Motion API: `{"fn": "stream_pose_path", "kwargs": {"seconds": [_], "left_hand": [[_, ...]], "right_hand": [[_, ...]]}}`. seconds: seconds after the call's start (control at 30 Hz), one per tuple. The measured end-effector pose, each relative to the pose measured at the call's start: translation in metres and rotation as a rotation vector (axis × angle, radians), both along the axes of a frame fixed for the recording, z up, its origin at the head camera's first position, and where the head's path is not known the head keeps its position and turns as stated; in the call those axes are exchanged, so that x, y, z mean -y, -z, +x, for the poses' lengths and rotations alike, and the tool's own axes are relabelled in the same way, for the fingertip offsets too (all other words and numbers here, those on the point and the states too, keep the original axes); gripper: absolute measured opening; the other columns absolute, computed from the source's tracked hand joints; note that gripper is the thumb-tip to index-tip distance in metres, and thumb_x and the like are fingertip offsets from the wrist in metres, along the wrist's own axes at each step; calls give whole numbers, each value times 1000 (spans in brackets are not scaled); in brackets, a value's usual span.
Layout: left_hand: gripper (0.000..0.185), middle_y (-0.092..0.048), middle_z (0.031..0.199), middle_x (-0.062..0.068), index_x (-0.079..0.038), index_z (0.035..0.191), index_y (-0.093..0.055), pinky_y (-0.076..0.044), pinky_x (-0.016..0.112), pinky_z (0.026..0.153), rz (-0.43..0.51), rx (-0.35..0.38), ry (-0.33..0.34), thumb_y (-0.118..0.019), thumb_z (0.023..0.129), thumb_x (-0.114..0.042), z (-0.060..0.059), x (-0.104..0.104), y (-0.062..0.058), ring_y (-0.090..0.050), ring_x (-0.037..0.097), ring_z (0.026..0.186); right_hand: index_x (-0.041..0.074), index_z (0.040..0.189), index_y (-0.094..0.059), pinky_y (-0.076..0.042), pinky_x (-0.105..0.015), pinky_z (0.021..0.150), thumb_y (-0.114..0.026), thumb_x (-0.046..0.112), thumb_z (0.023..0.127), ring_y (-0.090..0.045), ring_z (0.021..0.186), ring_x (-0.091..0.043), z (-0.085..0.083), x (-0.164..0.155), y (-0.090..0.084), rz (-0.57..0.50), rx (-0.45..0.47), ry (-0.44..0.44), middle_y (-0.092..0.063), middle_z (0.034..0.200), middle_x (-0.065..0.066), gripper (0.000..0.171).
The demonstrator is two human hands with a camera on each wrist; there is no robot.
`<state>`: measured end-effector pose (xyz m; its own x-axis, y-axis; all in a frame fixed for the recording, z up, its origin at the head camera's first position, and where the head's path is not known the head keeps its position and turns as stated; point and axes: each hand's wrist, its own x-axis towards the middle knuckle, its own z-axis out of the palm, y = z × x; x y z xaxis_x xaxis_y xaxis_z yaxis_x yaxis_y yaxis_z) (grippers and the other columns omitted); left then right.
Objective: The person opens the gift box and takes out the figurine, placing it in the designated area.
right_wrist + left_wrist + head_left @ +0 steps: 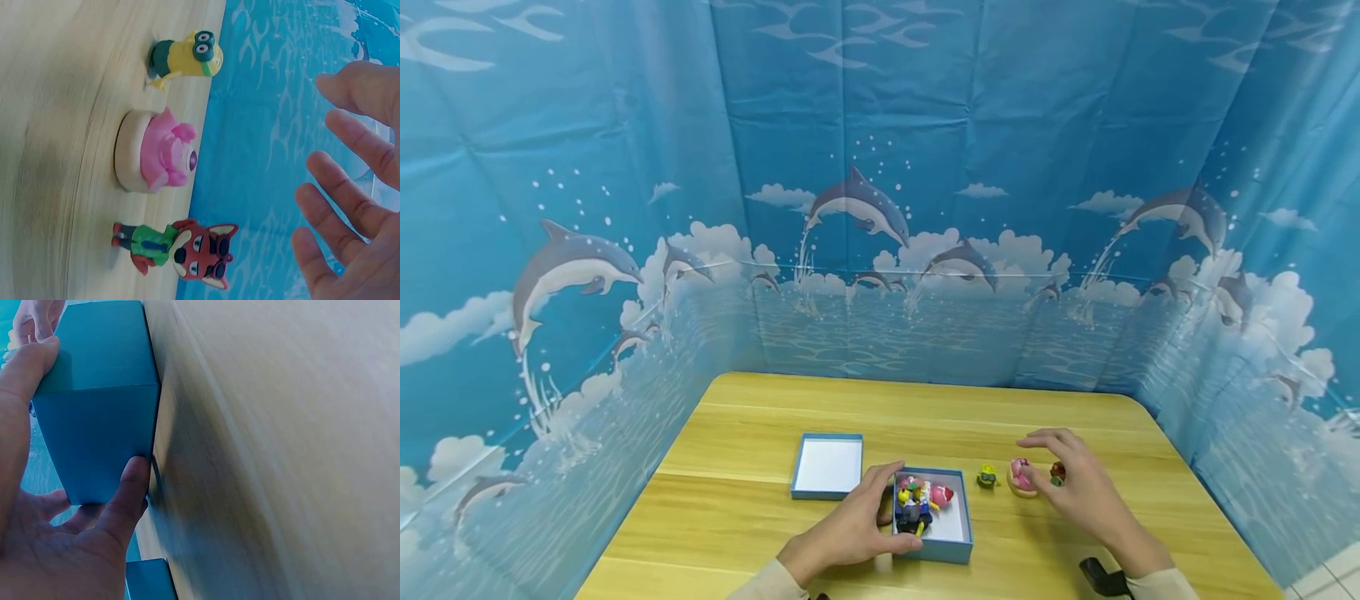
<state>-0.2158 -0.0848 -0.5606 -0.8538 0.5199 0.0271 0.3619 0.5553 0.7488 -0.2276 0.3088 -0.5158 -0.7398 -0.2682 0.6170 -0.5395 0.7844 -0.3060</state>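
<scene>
The left hand (850, 529) has its grip clamped on the open blue cardboard box (958, 546), thumb and fingers (128, 494) curled round its near-left corner. Inside the box lies a heap of small colourful toy figures (919, 500), too tangled to count. Just left of that grip lies one blue box lid (827, 465), white inside up. To the right, the right hand (1075, 487) hovers with fingers spread apart, holding nothing, over three figures standing on the light wooden table (760, 433): one yellow goggle-eyed figure (184, 59), one pink figure on a round cream base (159, 153), one red fox figure in green (181, 250).
</scene>
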Motion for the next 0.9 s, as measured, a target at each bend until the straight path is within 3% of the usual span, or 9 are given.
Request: {"fn": "stream_pose_path", "kwargs": {"seconds": [0.13, 0.37, 0.53, 0.77, 0.9], "left_hand": [[118, -37, 186, 8, -25, 186, -25, -53, 66, 129, -2, -1, 2, -88, 97, -71, 1, 0, 1, -58, 40, 160], [119, -38, 186, 9, -24, 187, -25, -52, 65, 130, -1, -7, -1, -89, 97, -70, 0, 0, 2, -59, 40, 159], [120, -37, 187, 10, -23, 187, -25, -55, 59, 129, 19, 2, 0, -89, 97, -70, -1, 0, 1, -63, 35, 154], [119, -37, 186, 12, -22, 186, -25, -52, 64, 130, 20, 0, 6, -88, 98, -69, -3, 0, 2, -61, 37, 156], [118, -37, 186, 12, -22, 187, -24, -55, 60, 128, 28, 9, 13, -88, 99, -67, -3, 0, 2, -63, 34, 154]], "right_hand": [[17, 125, -85, -61, -38, 79, -99, 3, 90, -75, 111, -30, 1, 6, 2, 19, -17, -29, -80, 130, -8, 41], [20, 126, -85, -67, -57, 96, -102, 6, 89, -77, 119, -30, 4, 22, -1, 37, 3, -74, -81, 130, -3, 43], [22, 130, -83, -67, -59, 101, -100, 9, 93, -75, 125, -30, 5, 31, -2, 41, 84, -93, -79, 134, -1, 43], [26, 135, -81, -67, -44, 93, -96, 13, 99, -74, 120, -23, 6, 44, -2, 42, 177, -146, -77, 135, 2, 42], [26, 137, -80, -65, -40, 89, -96, 13, 99, -75, 117, -26, 6, 50, -1, 52, 200, -182, -76, 134, 3, 43]]}}
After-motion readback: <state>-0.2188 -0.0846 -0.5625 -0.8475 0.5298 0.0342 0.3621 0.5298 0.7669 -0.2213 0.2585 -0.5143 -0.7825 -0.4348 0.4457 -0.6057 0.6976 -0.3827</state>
